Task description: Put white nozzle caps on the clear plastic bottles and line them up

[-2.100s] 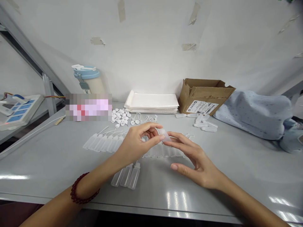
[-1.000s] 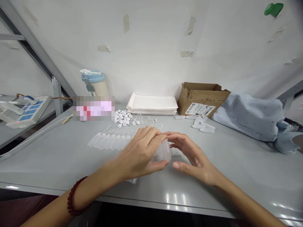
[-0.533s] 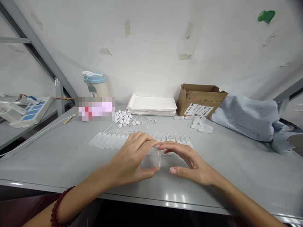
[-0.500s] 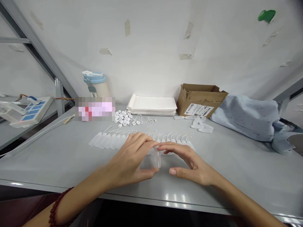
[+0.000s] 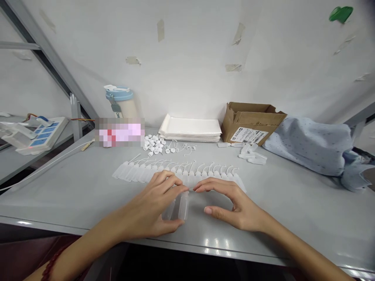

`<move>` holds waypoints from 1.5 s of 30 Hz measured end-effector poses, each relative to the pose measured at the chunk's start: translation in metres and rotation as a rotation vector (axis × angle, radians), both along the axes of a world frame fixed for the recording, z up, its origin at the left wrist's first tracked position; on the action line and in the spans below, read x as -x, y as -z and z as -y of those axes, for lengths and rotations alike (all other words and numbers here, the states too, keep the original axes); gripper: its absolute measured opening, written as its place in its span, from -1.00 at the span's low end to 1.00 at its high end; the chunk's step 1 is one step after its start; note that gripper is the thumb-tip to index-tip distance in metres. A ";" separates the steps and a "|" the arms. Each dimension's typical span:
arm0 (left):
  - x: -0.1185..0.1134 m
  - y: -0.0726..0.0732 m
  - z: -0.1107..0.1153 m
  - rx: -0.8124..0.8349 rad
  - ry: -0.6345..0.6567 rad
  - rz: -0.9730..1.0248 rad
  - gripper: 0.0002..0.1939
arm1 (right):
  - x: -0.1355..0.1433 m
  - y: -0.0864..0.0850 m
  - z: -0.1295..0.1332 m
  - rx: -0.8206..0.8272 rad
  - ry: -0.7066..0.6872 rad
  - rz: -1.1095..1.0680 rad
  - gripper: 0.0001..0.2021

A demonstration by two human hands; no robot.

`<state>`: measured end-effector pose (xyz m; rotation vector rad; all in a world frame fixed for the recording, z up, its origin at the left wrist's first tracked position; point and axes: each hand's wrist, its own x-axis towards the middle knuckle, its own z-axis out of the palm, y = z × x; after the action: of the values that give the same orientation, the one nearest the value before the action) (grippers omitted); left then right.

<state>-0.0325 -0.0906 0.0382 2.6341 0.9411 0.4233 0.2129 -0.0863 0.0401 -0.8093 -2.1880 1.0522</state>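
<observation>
A small translucent plastic bottle (image 5: 183, 207) is held between the thumb and index finger of my left hand (image 5: 156, 205), low over the front of the table. Beside it, partly hidden by those fingers, is another translucent bottle (image 5: 169, 210). My right hand (image 5: 234, 203) has its thumb and fingers apart with nothing between them, its fingertips close to my left index finger. Just behind both hands lies a long row of similar flat bottles (image 5: 133, 173), with thin white curved strings or stems at their far ends. My hands cover part of that row.
Behind the row lie a pile of small white caps (image 5: 154, 144) and a few stringed pieces (image 5: 189, 147). A stack of white envelopes (image 5: 191, 128), a cardboard box (image 5: 249, 123), loose bottles (image 5: 254, 156) and a blue cloth (image 5: 310, 144) line the back. A tumbler (image 5: 121, 103) stands left.
My left hand has shifted left and nearer the front edge with the bottle. A second bottle now shows beside it. My right hand has separated slightly from the left and stays open.
</observation>
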 end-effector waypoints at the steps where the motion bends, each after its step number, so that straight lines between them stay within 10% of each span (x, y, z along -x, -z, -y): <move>1: 0.001 0.001 0.000 0.010 -0.005 -0.005 -0.54 | 0.001 0.001 0.000 -0.014 -0.008 0.017 -0.73; 45: 0.004 0.005 0.002 0.071 -0.036 -0.056 -0.63 | 0.014 0.021 0.004 -0.055 -0.169 0.163 -0.56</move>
<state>-0.0364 -0.0923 0.0332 2.5806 1.0029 0.3203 0.1986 -0.0898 0.0195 -0.7175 -2.4476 1.0323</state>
